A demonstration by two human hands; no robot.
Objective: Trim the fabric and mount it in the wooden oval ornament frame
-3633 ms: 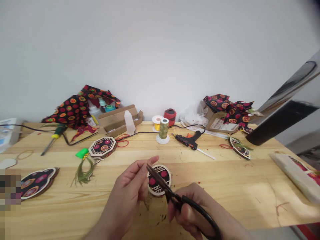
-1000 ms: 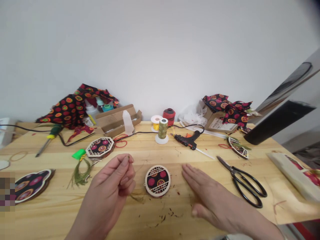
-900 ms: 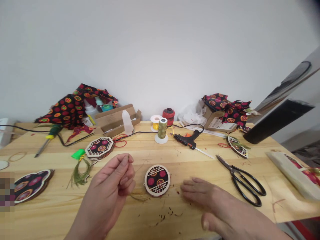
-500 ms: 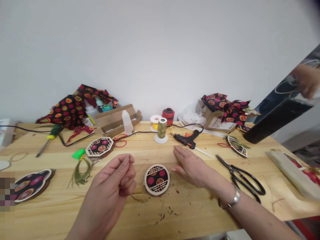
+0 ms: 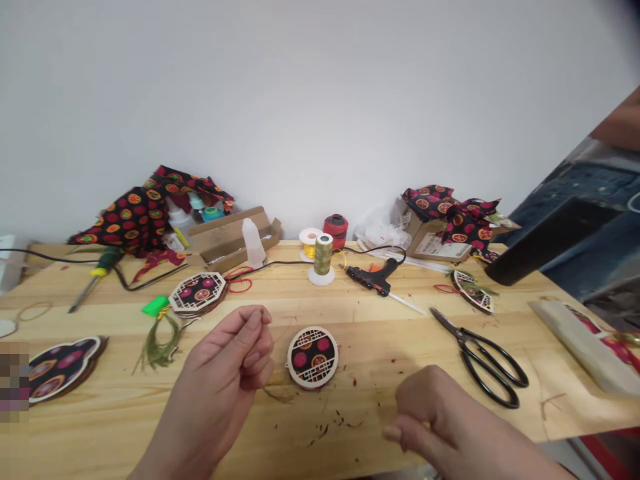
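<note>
My left hand (image 5: pixel 227 360) is closed in a pinch, thumb against forefinger, left of the round ornament. Whatever lies between those fingertips is too small to make out. The round ornament (image 5: pixel 313 358) lies flat on the table, a pale wooden lattice ring over dark patterned fabric; neither hand touches it. To its right and nearer to me, my right hand (image 5: pixel 440 420) is curled, its fingers bent under and slightly blurred, so anything inside is hidden. Thin olive threads (image 5: pixel 279 396) lie beside the ornament. A spool of olive thread (image 5: pixel 324 255) stands behind it.
Black-handled scissors (image 5: pixel 487 367) lie to the right, and a glue gun (image 5: pixel 373 277) behind. An octagonal ornament (image 5: pixel 199 294), an olive tassel (image 5: pixel 160 343) and a screwdriver (image 5: pixel 93 283) are at left. A black slab-like object (image 5: pixel 550 243) stands at right, near another person (image 5: pixel 590 173).
My right hand has drawn back toward me and to the right, its outstretched fingers now curled. My left hand keeps its pinch almost in place. At right, the other person's hand has left its earlier spot.
</note>
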